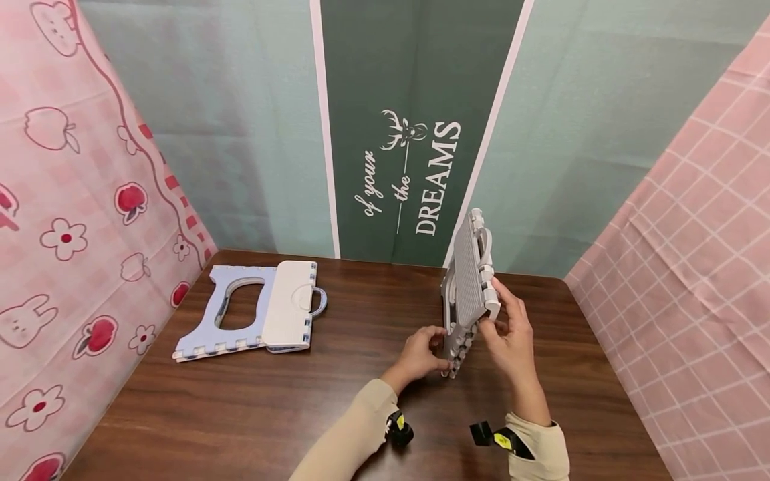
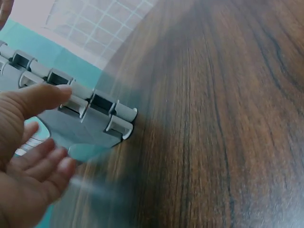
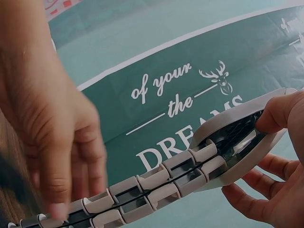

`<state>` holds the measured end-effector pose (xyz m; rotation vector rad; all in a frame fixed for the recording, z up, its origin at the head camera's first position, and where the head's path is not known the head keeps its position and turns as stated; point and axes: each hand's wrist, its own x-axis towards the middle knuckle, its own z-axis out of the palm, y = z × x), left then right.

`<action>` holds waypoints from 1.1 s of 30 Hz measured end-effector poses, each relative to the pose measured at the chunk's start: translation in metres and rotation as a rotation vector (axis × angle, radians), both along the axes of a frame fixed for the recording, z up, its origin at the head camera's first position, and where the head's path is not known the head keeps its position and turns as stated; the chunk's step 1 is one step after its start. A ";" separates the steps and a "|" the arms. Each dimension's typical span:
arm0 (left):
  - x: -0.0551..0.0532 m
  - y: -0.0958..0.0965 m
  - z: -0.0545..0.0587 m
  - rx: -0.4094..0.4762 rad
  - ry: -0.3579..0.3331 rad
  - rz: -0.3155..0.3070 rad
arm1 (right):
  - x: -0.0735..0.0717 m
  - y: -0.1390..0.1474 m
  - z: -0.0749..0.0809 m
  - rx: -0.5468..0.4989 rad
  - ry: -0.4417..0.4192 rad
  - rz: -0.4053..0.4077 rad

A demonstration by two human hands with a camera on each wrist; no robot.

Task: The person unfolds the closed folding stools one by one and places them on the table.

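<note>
A grey folding step stool [image 1: 468, 284], folded nearly flat, stands on edge toward the right of the table in the head view. My right hand [image 1: 514, 334] grips its near upper corner; in the right wrist view the thumb lies at the gap between the two top halves, with fingers on the other side. Beside the lower near part is my left hand [image 1: 418, 354], its thumb by the hinged edge [image 2: 78, 102] and its other fingers loosely bent. That hand is blurred in the right wrist view, so firm contact cannot be told.
On the left of the brown wooden table [image 1: 373, 300] lies a second folded step stool [image 1: 285, 300], white-topped with pale blue legs and a carry handle. A green printed cloth [image 1: 415, 67] hangs behind; pink cloths [image 1: 692, 234] border both sides.
</note>
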<state>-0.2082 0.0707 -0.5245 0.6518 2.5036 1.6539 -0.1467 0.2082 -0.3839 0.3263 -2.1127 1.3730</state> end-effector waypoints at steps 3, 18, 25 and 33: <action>0.000 0.003 0.002 0.055 0.059 -0.010 | 0.000 0.001 0.000 0.000 -0.006 -0.003; 0.001 0.005 0.002 0.108 0.083 -0.049 | -0.017 0.017 -0.032 -0.013 0.025 0.027; 0.001 0.005 0.001 0.105 0.054 -0.054 | -0.015 0.014 -0.026 0.001 -0.008 0.015; 0.001 0.004 -0.003 0.097 0.055 -0.059 | 0.002 -0.003 0.003 0.022 -0.027 0.013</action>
